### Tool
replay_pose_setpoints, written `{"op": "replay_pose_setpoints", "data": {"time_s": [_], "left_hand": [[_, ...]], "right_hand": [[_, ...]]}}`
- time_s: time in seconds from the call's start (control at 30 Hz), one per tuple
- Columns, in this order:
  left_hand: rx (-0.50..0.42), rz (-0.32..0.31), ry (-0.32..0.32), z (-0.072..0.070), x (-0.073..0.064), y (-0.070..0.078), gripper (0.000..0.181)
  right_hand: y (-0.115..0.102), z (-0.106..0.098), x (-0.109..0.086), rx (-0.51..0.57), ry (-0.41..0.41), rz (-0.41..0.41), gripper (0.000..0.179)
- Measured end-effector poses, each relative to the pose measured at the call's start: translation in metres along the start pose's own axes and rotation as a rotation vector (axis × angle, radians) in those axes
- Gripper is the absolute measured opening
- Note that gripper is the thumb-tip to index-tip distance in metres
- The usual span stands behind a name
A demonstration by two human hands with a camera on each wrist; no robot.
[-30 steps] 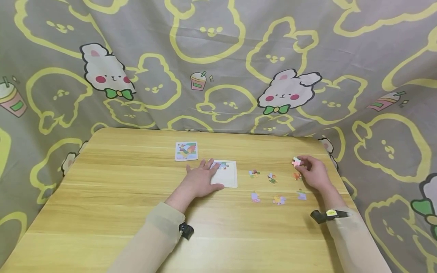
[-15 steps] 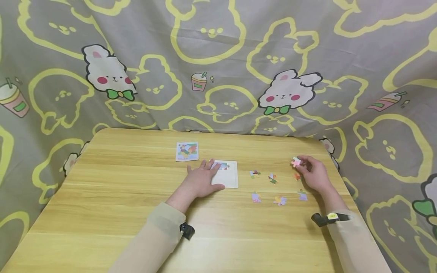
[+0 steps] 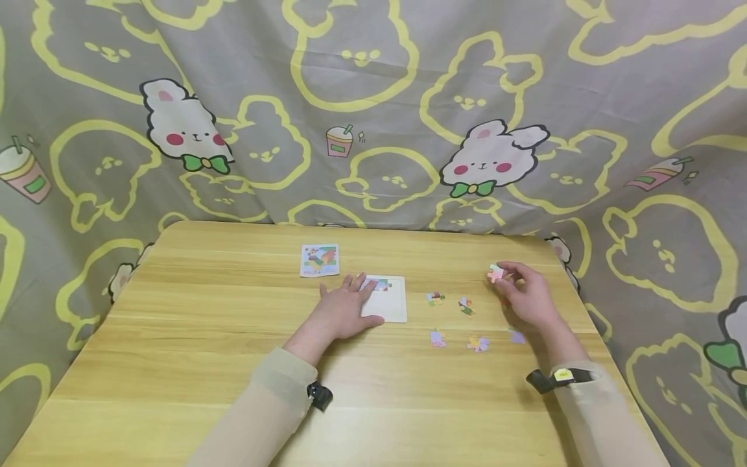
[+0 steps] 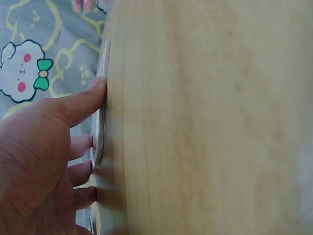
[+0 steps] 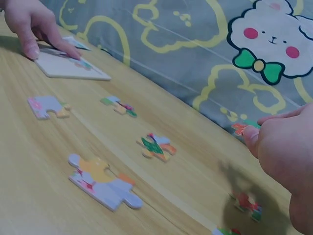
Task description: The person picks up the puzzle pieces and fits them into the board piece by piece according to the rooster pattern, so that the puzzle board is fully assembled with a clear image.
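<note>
My left hand rests with spread fingers on the left side of a white square puzzle tray. A joined strip of puzzle pieces lies along the tray's top edge, partly under the fingers. In the left wrist view the thumb presses on the tray's edge. My right hand pinches a pink and green puzzle piece between thumb and fingers, raised above the table. Below that hand, a red puzzle piece lies in its shadow.
Several loose pieces lie right of the tray, among them a green one, a yellow and lilac one and a lilac one. A picture card of a rooster lies behind the left hand. A patterned curtain hangs behind the table.
My right hand has moved slightly left with the pinched puzzle piece, now covering more of the red piece below. The left hand has stayed on the tray.
</note>
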State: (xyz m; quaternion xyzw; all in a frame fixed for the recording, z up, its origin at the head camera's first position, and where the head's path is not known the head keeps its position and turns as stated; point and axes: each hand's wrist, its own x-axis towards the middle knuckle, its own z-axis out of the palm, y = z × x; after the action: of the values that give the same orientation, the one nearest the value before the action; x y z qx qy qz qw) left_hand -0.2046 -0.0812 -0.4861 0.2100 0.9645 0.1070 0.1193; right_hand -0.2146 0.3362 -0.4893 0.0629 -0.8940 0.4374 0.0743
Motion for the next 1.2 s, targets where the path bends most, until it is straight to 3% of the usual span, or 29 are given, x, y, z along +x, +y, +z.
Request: {"op": "replay_pose_setpoints", "data": {"time_s": [0.67,1.2], "left_hand": [[0.0,-0.009,-0.012,-0.002,-0.001,0.002,0.091],[-0.002,-0.013,-0.009,-0.002,0.0,0.003,0.091]], "right_hand": [[-0.028,0.02,0.005,-0.018,0.006,-0.053,0.038],[-0.045,0.043,0.008,0.024,-0.073,-0.127,0.037]]}}
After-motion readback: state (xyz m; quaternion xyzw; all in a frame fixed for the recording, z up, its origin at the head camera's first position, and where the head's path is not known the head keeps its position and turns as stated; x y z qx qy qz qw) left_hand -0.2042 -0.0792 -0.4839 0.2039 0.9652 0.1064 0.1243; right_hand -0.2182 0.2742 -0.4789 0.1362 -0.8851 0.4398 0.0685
